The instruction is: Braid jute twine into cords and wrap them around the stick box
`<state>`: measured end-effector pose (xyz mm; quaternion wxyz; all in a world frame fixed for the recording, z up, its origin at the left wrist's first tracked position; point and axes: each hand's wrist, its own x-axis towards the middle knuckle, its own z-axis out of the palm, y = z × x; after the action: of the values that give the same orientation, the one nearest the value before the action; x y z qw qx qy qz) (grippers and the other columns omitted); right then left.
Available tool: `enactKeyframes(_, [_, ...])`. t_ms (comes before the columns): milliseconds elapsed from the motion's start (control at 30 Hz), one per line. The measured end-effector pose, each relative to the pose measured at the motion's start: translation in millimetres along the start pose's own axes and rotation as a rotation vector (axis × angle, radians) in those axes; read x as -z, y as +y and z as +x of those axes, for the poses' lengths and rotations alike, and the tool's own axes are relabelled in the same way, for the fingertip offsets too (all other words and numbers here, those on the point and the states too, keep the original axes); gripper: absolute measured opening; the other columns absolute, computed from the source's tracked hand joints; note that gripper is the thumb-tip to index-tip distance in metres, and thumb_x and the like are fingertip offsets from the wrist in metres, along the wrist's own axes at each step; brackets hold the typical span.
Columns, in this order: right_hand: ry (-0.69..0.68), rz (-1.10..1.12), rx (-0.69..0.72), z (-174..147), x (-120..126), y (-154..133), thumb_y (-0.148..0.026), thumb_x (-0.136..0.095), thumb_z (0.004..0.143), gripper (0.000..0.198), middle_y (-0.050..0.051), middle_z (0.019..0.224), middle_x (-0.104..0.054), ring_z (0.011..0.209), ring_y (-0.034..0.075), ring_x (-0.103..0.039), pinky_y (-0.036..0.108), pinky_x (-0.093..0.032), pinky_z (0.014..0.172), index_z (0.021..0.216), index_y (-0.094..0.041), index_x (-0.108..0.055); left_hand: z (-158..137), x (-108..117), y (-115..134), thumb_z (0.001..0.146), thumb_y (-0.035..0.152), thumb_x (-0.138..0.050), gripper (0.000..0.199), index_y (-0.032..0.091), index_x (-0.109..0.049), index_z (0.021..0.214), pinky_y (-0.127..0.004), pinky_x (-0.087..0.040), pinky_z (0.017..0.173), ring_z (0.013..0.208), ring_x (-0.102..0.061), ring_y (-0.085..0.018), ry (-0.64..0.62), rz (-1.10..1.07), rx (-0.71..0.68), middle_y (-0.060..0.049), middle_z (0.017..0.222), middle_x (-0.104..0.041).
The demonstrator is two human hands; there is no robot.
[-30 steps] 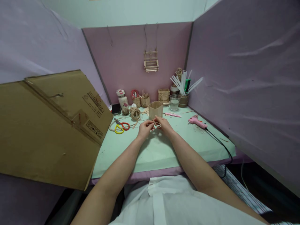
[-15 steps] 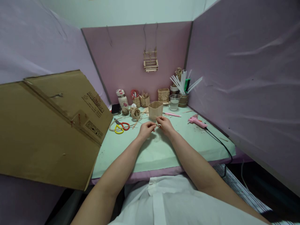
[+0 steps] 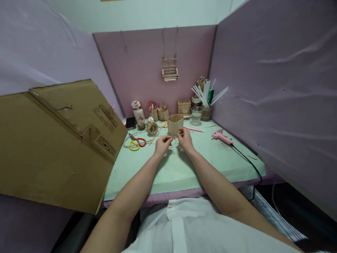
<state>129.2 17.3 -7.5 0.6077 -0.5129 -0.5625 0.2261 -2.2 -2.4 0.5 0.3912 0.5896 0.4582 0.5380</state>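
Note:
My left hand [image 3: 163, 144] pinches a small loop of thin twine [image 3: 173, 137] between thumb and fingertips. Just right of it, my right hand [image 3: 185, 140] has its thumb and fingers drawn together, and whatever lies between them is too small to make out. The two hands are slightly apart over the table. Right behind them stands an open wooden-slat box [image 3: 175, 123] with a wavy rim. A ball of twine [image 3: 152, 128] lies behind my left hand, and scissors [image 3: 137, 142] with red and yellow handles rest to its left.
A pink glue gun [image 3: 222, 137] with a black cord lies at the right. A plastic cup of water [image 3: 196, 115], a pot of white sticks [image 3: 206, 112] and a jar [image 3: 137, 112] line the back. A large cardboard sheet [image 3: 63, 147] leans in from the left.
My hands have moved apart, the right one going slightly up and away from the twine. The left hand has shifted a little to the left and keeps its pinch.

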Motion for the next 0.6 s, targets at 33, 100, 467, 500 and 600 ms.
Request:
enactKeyframes(33, [-0.035,-0.029,0.12,-2.2,-0.3,-1.9,-0.018,-0.05,0.072,0.021,0.007,0.095,-0.052,0.079,0.016,-0.052,0.03,-0.044,0.072,0.092,-0.018,-0.056,1.7,1.5,-1.0,0.066,0.031,-0.063,0.019,0.014,-0.065,0.074,-0.024,-0.039,0.052,0.05,-0.052,-0.01,0.035,0.001,0.0,0.001,0.055,-0.058])
enactKeyframes(100, [-0.139,-0.061,0.302,-6.8,-0.4,-5.2,-0.015,-0.048,0.076,0.022,0.008,0.1,-0.049,0.082,0.017,-0.052,0.03,-0.045,0.073,0.094,-0.02,-0.058,4.0,3.8,-2.8,0.067,0.031,-0.063,0.018,0.014,-0.065,0.074,-0.023,-0.04,0.053,0.05,-0.052,-0.01,0.076,0.004,-0.01,0.0,0.057,-0.059])
enactKeyframes(467, [-0.237,-0.111,0.338,-9.3,1.6,-10.2,-0.031,-0.052,0.084,0.015,0.007,0.088,-0.054,0.084,0.019,-0.052,0.031,-0.042,0.074,0.079,-0.021,-0.063,5.2,5.0,-7.4,0.069,0.027,-0.062,0.016,0.015,-0.068,0.078,-0.023,-0.042,0.055,0.052,-0.052,-0.009,0.09,0.053,-0.06,-0.001,0.065,-0.063])
enactKeyframes(500, [-0.233,-0.093,0.326,-9.0,1.3,-10.5,-0.031,-0.052,0.083,0.016,0.007,0.086,-0.055,0.083,0.019,-0.052,0.031,-0.041,0.074,0.077,-0.021,-0.062,5.2,4.9,-7.4,0.069,0.027,-0.061,0.017,0.015,-0.068,0.08,-0.023,-0.042,0.054,0.051,-0.052,-0.009,0.083,0.059,-0.067,-0.002,0.067,-0.064])
enactKeyframes(600, [-0.197,-0.024,0.274,-7.7,0.3,-10.5,-0.029,-0.051,0.082,0.015,0.005,0.08,-0.058,0.079,0.018,-0.053,0.031,-0.04,0.074,0.072,-0.021,-0.059,5.1,4.3,-7.1,0.07,0.027,-0.061,0.017,0.015,-0.069,0.079,-0.023,-0.042,0.054,0.051,-0.051,-0.009,0.053,0.084,-0.092,-0.003,0.069,-0.064])
